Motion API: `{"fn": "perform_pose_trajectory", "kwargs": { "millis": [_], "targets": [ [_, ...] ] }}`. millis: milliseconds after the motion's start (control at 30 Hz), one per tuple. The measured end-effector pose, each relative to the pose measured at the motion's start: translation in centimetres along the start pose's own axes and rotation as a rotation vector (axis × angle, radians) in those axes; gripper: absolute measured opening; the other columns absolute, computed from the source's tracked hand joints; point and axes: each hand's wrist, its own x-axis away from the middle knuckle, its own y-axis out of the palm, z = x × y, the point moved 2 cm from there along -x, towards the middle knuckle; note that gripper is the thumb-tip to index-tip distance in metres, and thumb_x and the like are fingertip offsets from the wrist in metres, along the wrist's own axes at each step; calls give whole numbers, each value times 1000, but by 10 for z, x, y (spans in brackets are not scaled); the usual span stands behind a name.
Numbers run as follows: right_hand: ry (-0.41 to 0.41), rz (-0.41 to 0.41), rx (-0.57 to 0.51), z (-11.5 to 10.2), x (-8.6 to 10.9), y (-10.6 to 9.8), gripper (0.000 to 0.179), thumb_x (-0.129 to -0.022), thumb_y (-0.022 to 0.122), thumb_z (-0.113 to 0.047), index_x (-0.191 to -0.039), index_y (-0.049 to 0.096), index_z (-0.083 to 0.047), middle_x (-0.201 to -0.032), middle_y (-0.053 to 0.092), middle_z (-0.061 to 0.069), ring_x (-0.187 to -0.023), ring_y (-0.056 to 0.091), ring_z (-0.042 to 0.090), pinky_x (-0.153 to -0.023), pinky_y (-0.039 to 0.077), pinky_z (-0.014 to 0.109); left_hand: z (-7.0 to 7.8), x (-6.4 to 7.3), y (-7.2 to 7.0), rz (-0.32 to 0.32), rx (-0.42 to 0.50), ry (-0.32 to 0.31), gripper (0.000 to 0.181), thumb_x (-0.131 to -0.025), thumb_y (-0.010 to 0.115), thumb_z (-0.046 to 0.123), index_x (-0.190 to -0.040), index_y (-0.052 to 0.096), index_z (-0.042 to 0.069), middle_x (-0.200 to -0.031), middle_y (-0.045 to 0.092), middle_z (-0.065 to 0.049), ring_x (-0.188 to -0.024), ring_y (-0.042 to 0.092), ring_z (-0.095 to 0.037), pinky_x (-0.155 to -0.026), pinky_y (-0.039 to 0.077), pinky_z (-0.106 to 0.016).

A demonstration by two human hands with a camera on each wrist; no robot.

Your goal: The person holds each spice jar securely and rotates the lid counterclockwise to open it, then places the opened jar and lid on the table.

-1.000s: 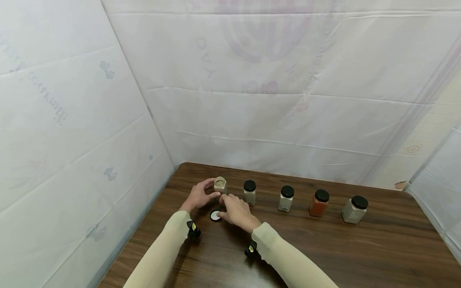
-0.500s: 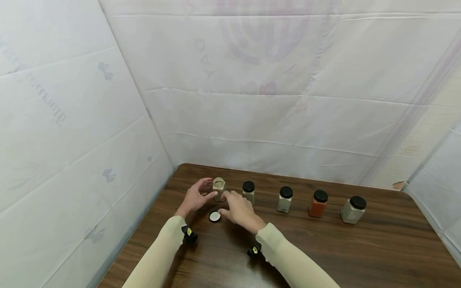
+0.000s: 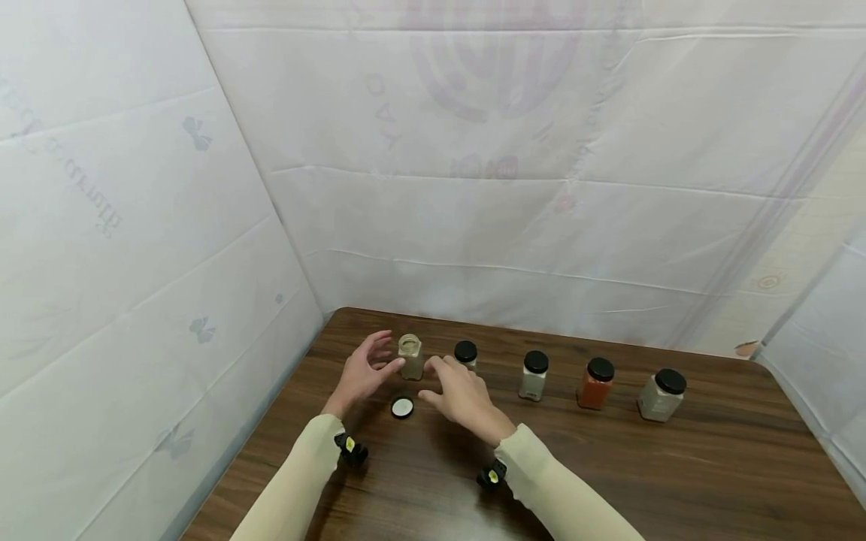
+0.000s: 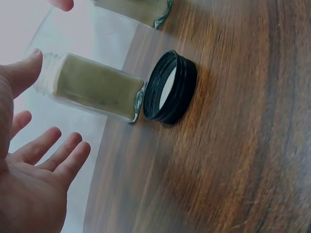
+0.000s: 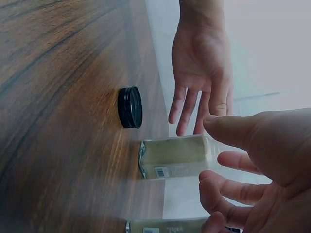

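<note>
Uncapped, clear, straight-sided jar of beige contents (image 3: pixel 411 366), standing upright on a dark brown wood-grain table (image 3: pixel 609 466), at the left end of a row of jars: best kept level, mouth up, with nothing over the neck to check a spill. Just in front of it, a round black screw lid with a white liner (image 3: pixel 402 407), lying hollow side up; wise to handle that by the outer rim only, leaving the liner clean. At the jar's left, the left hand (image 3: pixel 358 373), fingers spread and relaxed, thumb near the neck; at its right, the right hand (image 3: pixel 461 392), fingers loosely curved, thumb well away from them. No pinch in either (light contact of a thumb with the jar wall impossible to tell from the wrist views). For a sound hold, probably better to steady low on the flat sides with one hand, leaving the other free, and to keep fingertips off the bare rim. Mind the right knuckles too: close beyond them, a clear jar with a black cap (image 3: pixel 465 352), partly hidden and easily nudged. Farther right, well apart, a pale-filled, black-capped jar (image 3: pixel 533 383), an orange-filled, black-capped jar (image 3: pixel 595 391) and a wider-looking, black-capped clear jar (image 3: pixel 658 402); behind all, pale printed sheeting (image 3: pixel 440 225).
</note>
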Motion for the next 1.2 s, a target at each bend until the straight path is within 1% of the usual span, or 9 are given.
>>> {"fn": "perform_pose_trajectory", "kwargs": {
  "millis": [200, 300, 400, 467, 667, 767, 867, 1067, 1200],
  "targets": [
    [6, 21, 8, 4, 6, -7, 39, -93, 78, -38, -126, 64, -21, -109, 63, -1, -84, 63, 16, -58, 49, 29, 4, 3, 2, 19, 27, 17, 66, -94, 79, 27, -151, 47, 17, -151, 51, -23, -128, 58, -39, -102, 51, -54],
    [13, 22, 7, 6, 9, -11, 40, -94, 77, -37, -127, 64, -20, -109, 62, 0, -80, 62, 15, -57, 48, 29, 6, 5, 4, 29, 39, 27, 67, -95, 78, 22, -153, 46, 14, -150, 50, -25, -129, 56, -44, -103, 48, -59],
    [17, 21, 6, 8, 12, -15, 41, -94, 77, -37, -128, 63, -19, -107, 61, 0, -73, 59, 12, -53, 46, 27, 10, 6, 5, 31, 57, 15, 66, -96, 76, 16, -154, 44, 8, -151, 49, -27, -130, 54, -48, -104, 45, -64],
    [19, 18, 4, 10, 13, -16, 41, -94, 77, -37, -128, 63, -19, -104, 61, 1, -67, 55, 10, -50, 44, 27, 12, 8, 5, 32, 53, 12, 66, -96, 76, 17, -153, 44, 10, -151, 50, -25, -130, 55, -46, -104, 46, -62],
    [11, 36, 8, 13, 19, -19, 40, -94, 77, -37, -127, 63, -19, -102, 62, 3, -66, 52, 9, -48, 42, 26, 11, 9, 6, 35, 24, 6, 65, -94, 78, 26, -151, 48, 19, -149, 54, -16, -127, 60, -35, -102, 51, -52],
    [14, 45, 8, 15, 21, -22, 40, -93, 78, -37, -126, 63, -19, -102, 61, 2, -64, 51, 9, -48, 42, 26, 12, 9, 7, 42, 15, 20, 63, -94, 79, 28, -149, 50, 20, -146, 57, -15, -126, 62, -32, -100, 53, -50],
    [28, 48, 18, 18, 23, -25, 42, -93, 78, -38, -128, 63, -20, -103, 61, 1, -62, 50, 8, -47, 42, 26, 15, 10, 7, 59, 23, 46, 61, -94, 79, 28, -147, 52, 19, -140, 60, -18, -122, 63, -33, -98, 54, -51],
    [47, 66, 26, 24, 27, -31, 44, -93, 78, -38, -130, 63, -20, -114, 65, 7, -58, 49, 10, -44, 39, 27, 24, 11, 10, 98, 18, 79, 56, -92, 80, 24, -143, 57, 18, -125, 65, -16, -111, 66, -32, -89, 58, -48],
    [57, 97, 31, 28, 30, -37, 43, -92, 79, -36, -129, 64, -21, -111, 64, 4, -61, 51, 9, -44, 39, 26, 32, 11, 13, 109, -12, 108, 54, -92, 81, 22, -141, 58, 15, -121, 66, -16, -106, 69, -29, -85, 59, -47]
  ]
}}
